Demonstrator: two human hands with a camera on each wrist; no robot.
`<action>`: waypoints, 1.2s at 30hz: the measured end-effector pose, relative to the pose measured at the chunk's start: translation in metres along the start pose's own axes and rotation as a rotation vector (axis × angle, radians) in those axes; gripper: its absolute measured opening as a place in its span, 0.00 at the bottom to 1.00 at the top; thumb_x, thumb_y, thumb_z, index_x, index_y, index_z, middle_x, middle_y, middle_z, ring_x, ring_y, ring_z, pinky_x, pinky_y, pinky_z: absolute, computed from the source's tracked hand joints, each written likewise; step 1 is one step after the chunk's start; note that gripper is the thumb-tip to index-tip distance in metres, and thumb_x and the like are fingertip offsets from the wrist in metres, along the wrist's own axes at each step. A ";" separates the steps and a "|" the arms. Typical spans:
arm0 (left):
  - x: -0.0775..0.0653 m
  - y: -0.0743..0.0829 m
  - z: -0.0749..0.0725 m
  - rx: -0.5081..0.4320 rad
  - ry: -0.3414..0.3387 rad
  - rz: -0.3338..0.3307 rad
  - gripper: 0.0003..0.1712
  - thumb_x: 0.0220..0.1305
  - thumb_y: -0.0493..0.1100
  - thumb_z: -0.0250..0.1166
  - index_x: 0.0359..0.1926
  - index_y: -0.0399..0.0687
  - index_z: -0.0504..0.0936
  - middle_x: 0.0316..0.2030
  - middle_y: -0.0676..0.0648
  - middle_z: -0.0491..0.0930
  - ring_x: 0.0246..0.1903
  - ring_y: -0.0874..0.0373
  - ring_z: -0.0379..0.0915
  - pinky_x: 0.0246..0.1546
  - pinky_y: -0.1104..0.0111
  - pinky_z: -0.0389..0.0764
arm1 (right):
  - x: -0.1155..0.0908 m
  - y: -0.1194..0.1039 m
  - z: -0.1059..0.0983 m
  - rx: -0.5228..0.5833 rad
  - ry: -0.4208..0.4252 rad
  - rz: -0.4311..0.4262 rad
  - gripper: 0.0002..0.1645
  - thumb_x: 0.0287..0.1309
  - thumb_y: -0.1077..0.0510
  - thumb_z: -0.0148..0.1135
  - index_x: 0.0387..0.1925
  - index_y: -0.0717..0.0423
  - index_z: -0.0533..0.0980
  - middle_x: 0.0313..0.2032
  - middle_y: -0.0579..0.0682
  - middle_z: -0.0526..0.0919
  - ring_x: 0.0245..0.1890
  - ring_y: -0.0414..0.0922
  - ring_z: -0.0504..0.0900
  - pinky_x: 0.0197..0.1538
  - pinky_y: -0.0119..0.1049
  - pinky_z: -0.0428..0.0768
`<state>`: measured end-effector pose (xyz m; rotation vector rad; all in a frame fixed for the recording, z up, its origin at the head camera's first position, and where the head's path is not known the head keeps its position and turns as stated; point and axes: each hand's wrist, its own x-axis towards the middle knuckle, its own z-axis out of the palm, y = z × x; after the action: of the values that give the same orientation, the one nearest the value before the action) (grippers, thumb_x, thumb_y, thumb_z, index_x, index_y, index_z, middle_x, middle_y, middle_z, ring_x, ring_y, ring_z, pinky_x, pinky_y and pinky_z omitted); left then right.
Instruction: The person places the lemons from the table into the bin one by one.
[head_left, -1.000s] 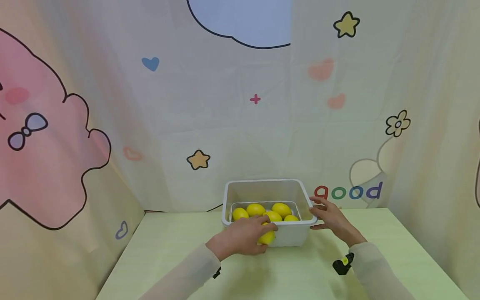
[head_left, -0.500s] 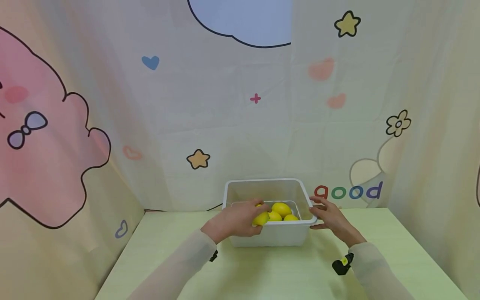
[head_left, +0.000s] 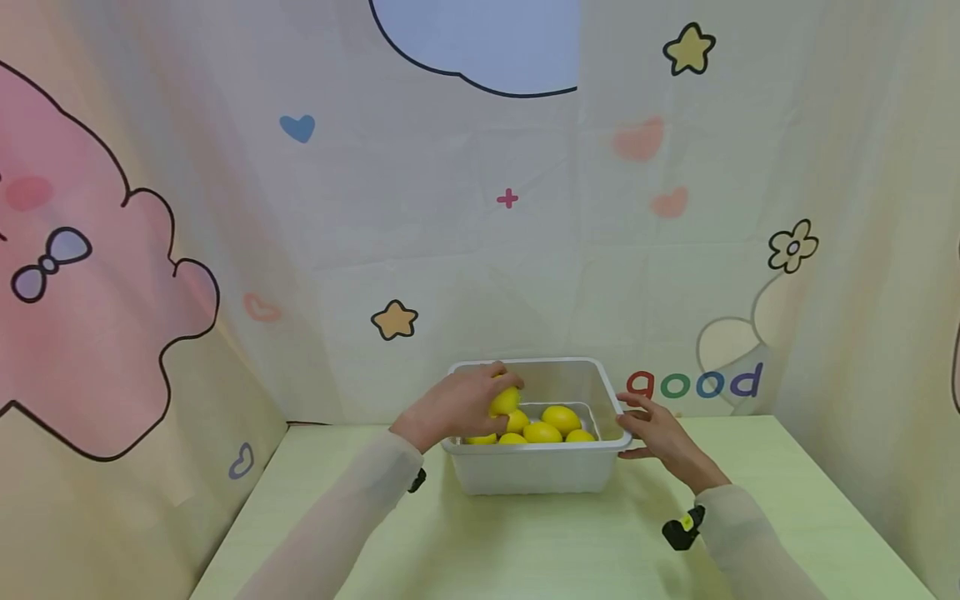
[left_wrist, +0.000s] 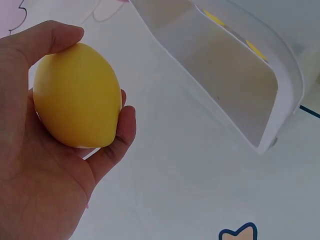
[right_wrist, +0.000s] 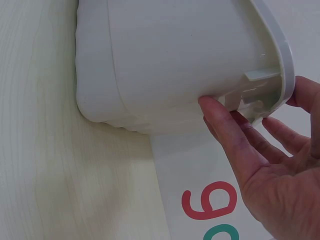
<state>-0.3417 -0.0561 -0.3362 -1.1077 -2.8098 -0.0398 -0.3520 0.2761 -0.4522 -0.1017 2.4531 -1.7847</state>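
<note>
My left hand [head_left: 453, 407] holds a yellow lemon [head_left: 506, 401] over the left part of a white plastic bin [head_left: 536, 471]. In the left wrist view, the thumb lies along one side of the lemon [left_wrist: 75, 97] and the fingers curl round the other; the bin's rim [left_wrist: 287, 65] is off to the right. Several more lemons [head_left: 542, 432] lie inside the bin, partly hidden by its front wall and my hand. At the bin's right side my right hand [head_left: 652, 432] grips the rim, its fingers [right_wrist: 225, 125] against the outer wall below.
The bin stands on a pale green wood-grain table [head_left: 570, 550], close to a printed backdrop curtain [head_left: 450, 250]. More curtain hangs at both sides. A dark cable [head_left: 309, 423] runs along the table's back edge at the left.
My left hand has carried the lemon from before the bin's front wall upward, back and slightly left, over the bin. The right hand and the bin stay in place.
</note>
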 end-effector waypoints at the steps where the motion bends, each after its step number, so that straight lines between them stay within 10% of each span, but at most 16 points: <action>1: 0.001 -0.002 -0.001 -0.008 -0.002 -0.007 0.28 0.62 0.52 0.64 0.64 0.62 0.72 0.58 0.52 0.74 0.45 0.57 0.73 0.50 0.64 0.80 | 0.000 0.000 0.000 0.002 -0.002 -0.002 0.35 0.71 0.55 0.51 0.75 0.55 0.53 0.65 0.72 0.65 0.58 0.68 0.75 0.44 0.48 0.87; 36: 0.058 -0.024 -0.010 -0.255 -0.058 -0.119 0.25 0.60 0.49 0.65 0.60 0.58 0.74 0.47 0.53 0.76 0.43 0.56 0.70 0.45 0.66 0.77 | -0.003 0.000 0.000 0.012 -0.019 -0.035 0.37 0.71 0.54 0.51 0.75 0.57 0.52 0.67 0.73 0.62 0.55 0.61 0.79 0.46 0.50 0.86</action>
<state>-0.3992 -0.0355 -0.3187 -0.9999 -2.9827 -0.3924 -0.3487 0.2769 -0.4524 -0.1612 2.4422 -1.8032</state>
